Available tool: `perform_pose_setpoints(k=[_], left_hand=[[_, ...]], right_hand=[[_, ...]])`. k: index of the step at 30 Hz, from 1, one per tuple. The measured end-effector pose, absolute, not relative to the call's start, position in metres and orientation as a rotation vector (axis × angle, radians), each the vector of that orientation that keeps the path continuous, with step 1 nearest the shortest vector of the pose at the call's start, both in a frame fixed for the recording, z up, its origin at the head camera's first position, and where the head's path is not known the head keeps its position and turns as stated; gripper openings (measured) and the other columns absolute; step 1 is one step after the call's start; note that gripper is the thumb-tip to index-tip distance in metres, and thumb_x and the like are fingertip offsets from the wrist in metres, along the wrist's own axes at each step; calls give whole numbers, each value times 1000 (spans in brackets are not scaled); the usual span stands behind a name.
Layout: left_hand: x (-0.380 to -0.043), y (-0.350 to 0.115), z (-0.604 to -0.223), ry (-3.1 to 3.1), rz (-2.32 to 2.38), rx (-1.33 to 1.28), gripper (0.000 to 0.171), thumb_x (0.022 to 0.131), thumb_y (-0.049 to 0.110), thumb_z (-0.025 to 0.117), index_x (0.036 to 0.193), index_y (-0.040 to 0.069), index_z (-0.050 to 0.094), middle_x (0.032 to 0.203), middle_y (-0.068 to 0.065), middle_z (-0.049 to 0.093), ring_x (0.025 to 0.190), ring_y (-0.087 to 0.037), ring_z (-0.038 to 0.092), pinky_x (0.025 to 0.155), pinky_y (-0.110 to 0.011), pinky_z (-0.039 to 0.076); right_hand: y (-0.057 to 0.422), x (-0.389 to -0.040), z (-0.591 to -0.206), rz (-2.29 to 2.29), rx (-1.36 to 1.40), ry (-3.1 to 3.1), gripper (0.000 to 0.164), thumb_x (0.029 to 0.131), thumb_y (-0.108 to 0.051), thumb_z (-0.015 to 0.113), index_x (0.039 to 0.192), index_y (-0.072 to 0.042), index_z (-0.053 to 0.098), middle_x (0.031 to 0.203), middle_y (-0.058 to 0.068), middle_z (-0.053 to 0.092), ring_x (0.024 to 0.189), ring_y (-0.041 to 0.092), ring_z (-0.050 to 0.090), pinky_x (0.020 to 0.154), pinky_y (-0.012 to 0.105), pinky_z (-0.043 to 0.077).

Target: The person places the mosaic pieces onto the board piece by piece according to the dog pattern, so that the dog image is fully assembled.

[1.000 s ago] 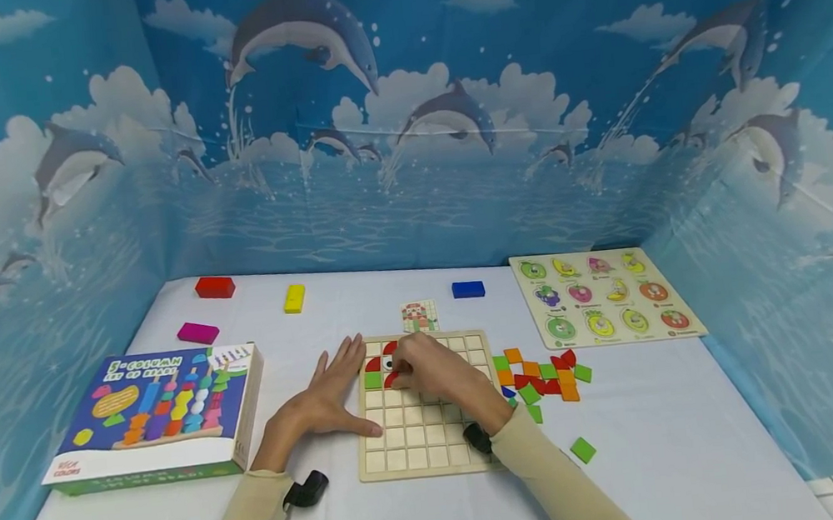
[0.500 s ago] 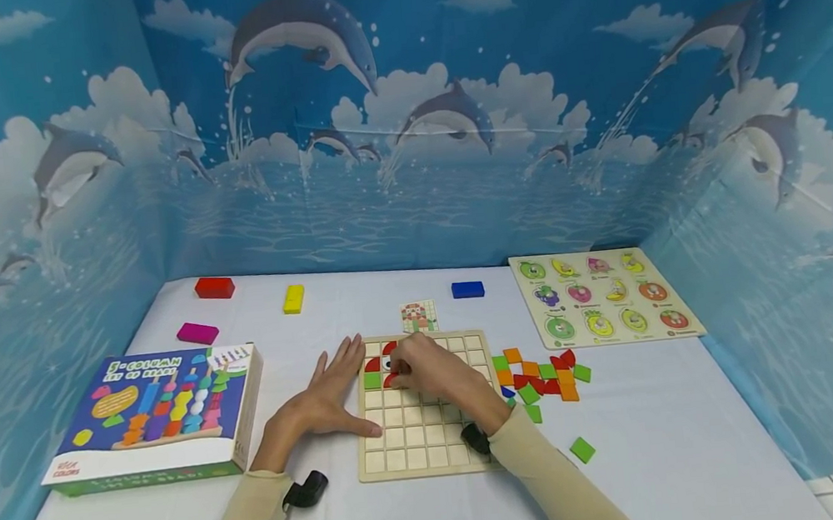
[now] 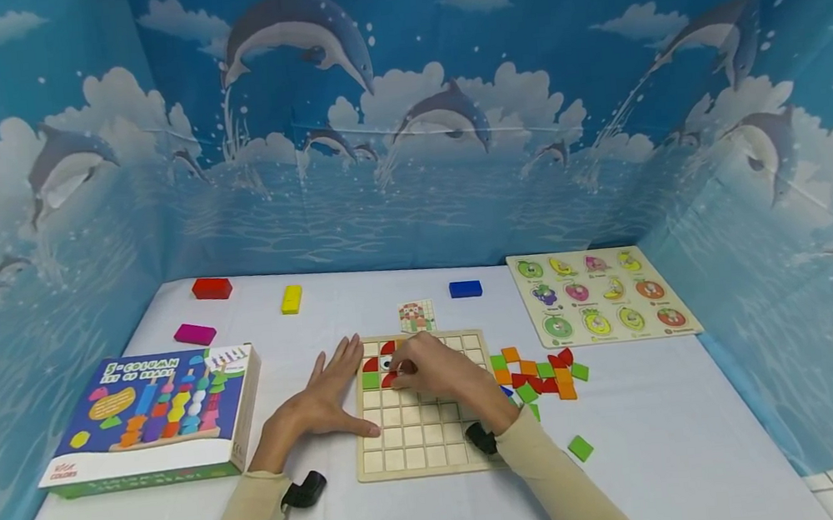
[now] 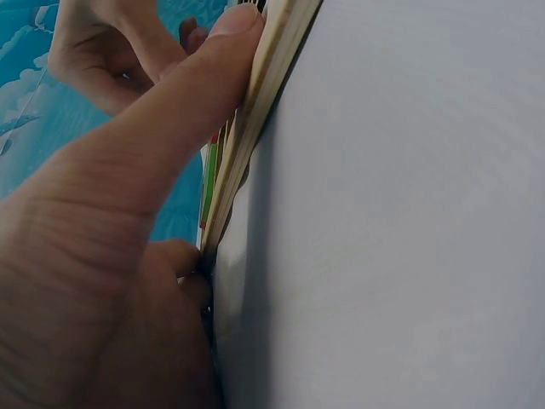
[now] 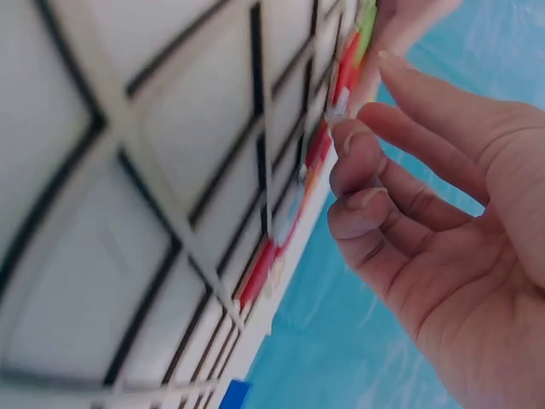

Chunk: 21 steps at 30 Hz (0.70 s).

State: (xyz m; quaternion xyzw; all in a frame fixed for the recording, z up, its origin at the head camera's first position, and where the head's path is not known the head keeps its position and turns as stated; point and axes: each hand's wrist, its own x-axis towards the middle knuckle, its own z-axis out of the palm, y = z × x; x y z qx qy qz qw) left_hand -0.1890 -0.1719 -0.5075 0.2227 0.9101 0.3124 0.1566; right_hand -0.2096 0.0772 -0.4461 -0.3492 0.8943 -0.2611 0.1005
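A square wooden grid board [image 3: 426,458] lies on the white table. Its upper left cells hold red curved tiles [image 3: 370,364], a green tile [image 3: 371,381] and a white eye tile [image 3: 386,364]. My left hand [image 3: 321,410] is spread along the board's left edge, thumb [image 4: 226,51] resting on its rim and fingertips near the upper left corner. My right hand [image 3: 430,367] is over the filled cells, its fingers [image 5: 353,149] loosely bent at the eye tile and the red tiles. Nothing shows between its thumb and fingers; the contact is partly hidden.
Loose green, orange and red tiles [image 3: 540,374] lie right of the board, one green tile [image 3: 580,448] nearer me. A pattern card [image 3: 417,316] is behind. A toy box [image 3: 149,415] stands left, a fruit puzzle board [image 3: 601,297] right, and several colored blocks [image 3: 465,289] at the back.
Both hands stay in nearly the same place. The right wrist shifts very slightly, and the whole head view drifts a little to the left.
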Motion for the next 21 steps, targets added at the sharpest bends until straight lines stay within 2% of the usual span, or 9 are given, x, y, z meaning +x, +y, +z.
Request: perform_pose_setpoints(k=[5, 9, 16, 21], left_hand=[[-190, -169, -509, 2603, 898, 626, 151, 68, 67, 95, 174, 10, 3, 182, -6, -5, 168, -27, -12, 133, -55, -12], [-189, -167, -508, 2602, 898, 619, 151, 67, 65, 96, 174, 10, 3, 182, -6, -5, 168, -26, -12, 134, -53, -12], [-188, -166, -508, 2601, 912, 642, 150, 68, 63, 96, 173, 8, 4, 182, -9, -4, 168, -29, -10, 134, -55, -10], [-187, -169, -508, 2610, 919, 618, 151, 67, 64, 96, 174, 9, 5, 182, -8, -3, 168, -29, -10, 134, -56, -10]], right_hand=[[111, -212, -442, -907, -1038, 2633, 13, 99, -12, 81, 107, -3, 84, 82, 0, 73, 66, 10, 56, 62, 23, 49], [156, -212, -442, -982, -1005, 2685, 16, 97, -11, 82, 108, 0, 83, 80, 0, 71, 68, 11, 58, 63, 24, 52], [238, -209, -449, -996, -733, 2786, 17, 91, -6, 87, 106, -1, 83, 88, 0, 73, 77, 16, 61, 69, 26, 56], [279, -210, -452, -932, -529, 2843, 18, 89, -11, 90, 105, -5, 83, 89, 0, 72, 81, 19, 60, 70, 25, 55]])
